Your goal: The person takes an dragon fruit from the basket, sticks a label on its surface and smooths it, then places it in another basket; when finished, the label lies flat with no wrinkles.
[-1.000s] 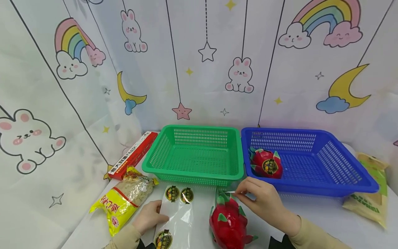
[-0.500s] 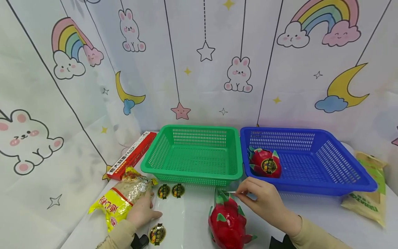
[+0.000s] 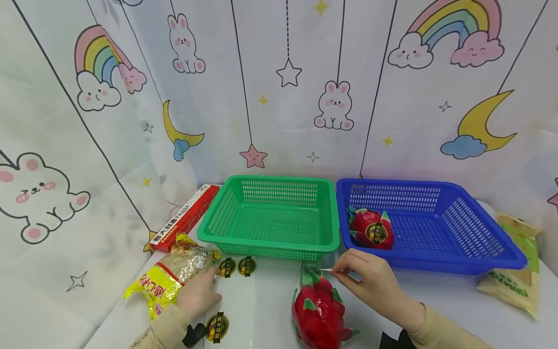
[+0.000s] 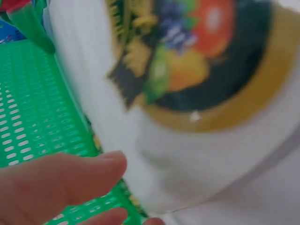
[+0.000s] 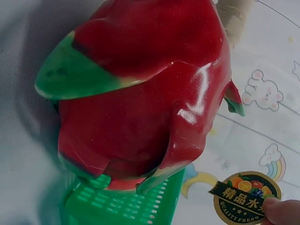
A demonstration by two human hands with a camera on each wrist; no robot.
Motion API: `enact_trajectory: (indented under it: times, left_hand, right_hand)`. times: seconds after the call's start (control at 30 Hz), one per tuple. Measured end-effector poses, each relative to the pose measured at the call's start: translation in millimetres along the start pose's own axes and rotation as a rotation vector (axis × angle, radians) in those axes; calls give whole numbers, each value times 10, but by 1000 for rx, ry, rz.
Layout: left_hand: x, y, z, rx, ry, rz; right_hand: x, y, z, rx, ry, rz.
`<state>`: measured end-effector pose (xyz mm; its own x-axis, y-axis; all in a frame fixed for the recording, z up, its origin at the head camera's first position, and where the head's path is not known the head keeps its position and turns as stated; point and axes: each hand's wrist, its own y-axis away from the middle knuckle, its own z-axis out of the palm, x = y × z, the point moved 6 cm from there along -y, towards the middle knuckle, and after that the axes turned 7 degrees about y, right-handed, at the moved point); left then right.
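My right hand pinches a round black-and-gold fruit sticker between thumb and finger, edge-on in the head view. Just left of it a red dragon fruit with green-tipped scales lies on the white table, filling much of the right wrist view. My left hand lies at the left edge of a clear sticker sheet, against a yellow bag; its thumb is straight. Several stickers show on the sheet, one large in the left wrist view.
Behind stand a green basket and a blue basket; a second dragon fruit bearing a sticker lies in the blue one. A red box is at the back left. Another bag lies at the right edge.
My left hand has shifted left with the sticker sheet and let it down onto the table. The right hand keeps its pinch on the sticker, almost still.
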<state>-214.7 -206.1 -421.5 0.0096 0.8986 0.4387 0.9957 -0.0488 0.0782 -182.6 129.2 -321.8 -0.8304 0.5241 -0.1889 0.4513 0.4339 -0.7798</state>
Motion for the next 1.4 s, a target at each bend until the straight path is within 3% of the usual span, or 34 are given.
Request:
enact_trajectory:
  times: [0.07,0.2,0.37,0.47,0.63,0.93,1.07,1.4]
  left_hand:
    - [36,2,-22,-4,2,15]
    - [191,34,-69,14,104,65]
    - [554,112,-104,21,304,256]
    - [772,165,-55,-32,375,368]
    - [1030,235,60,-156,451,438]
    - [1285,234,103,-187,497,523]
    - [1389,246,158,-244,509,584]
    - [1615,268,354,-323,385,719]
  right_hand:
    - [-1,3,-4,-3,-2,0]
    - [-3,12,-6,-11,-3,2]
    - [-1,24,-6,-11,-3,4]
    - [0,32,-3,-11,-3,5]
    - [5,43,3,-9,-10,5]
    - [18,56,-6,-20,-1,25]
    - [22,60,-9,-18,-20,31]
    - [26,77,-13,-5,-108,69]
